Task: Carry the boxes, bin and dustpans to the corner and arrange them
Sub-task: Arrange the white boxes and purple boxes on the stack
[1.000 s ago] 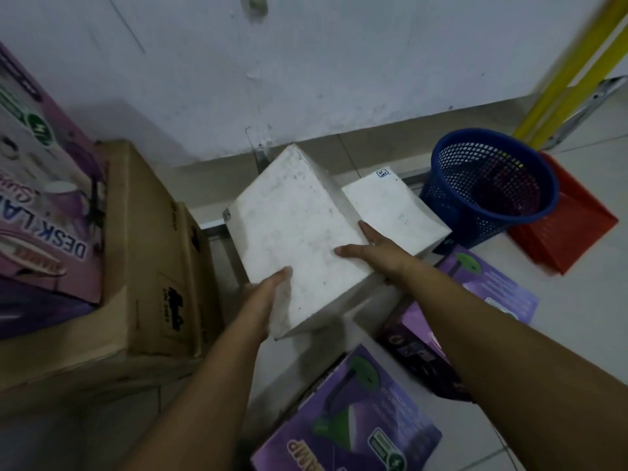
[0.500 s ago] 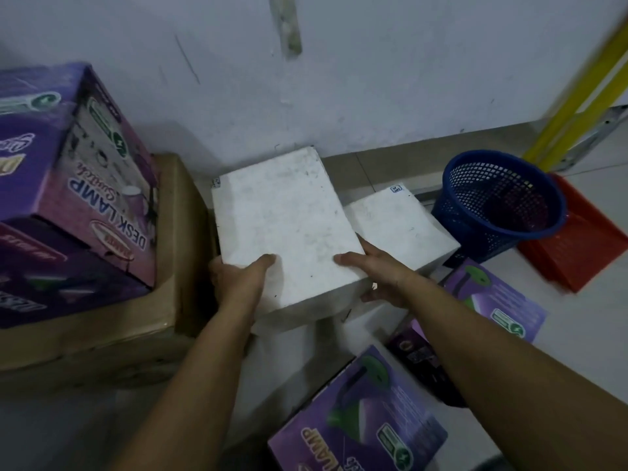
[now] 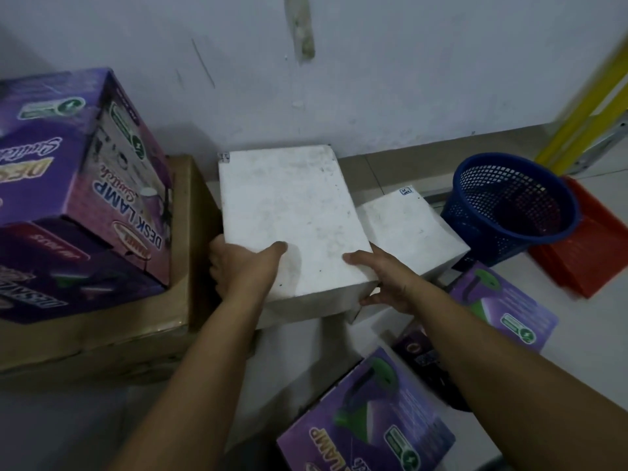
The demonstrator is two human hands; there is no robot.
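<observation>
A large white box [image 3: 292, 212] sits level against the wall, beside the brown carton. My left hand [image 3: 243, 266] grips its near left corner, thumb on top. Its near right corner is held by my right hand [image 3: 384, 277], thumb on top and fingers underneath. A smaller white box [image 3: 411, 226] lies just to the right of it. Further right stands a blue mesh bin [image 3: 509, 205], with red dustpans [image 3: 588, 253] behind it. Whether the large white box rests on another white box below it I cannot tell.
A brown carton [image 3: 183, 266] at left carries purple desk lamp boxes [image 3: 78, 171]. More purple lamp boxes lie on the floor at near right [image 3: 367, 419] and right [image 3: 503, 304]. Yellow poles [image 3: 584, 96] lean at the far right. The wall is close ahead.
The large white box went from tilted to level and moved left toward the carton and wall. Both hands kept hold of its near corners.
</observation>
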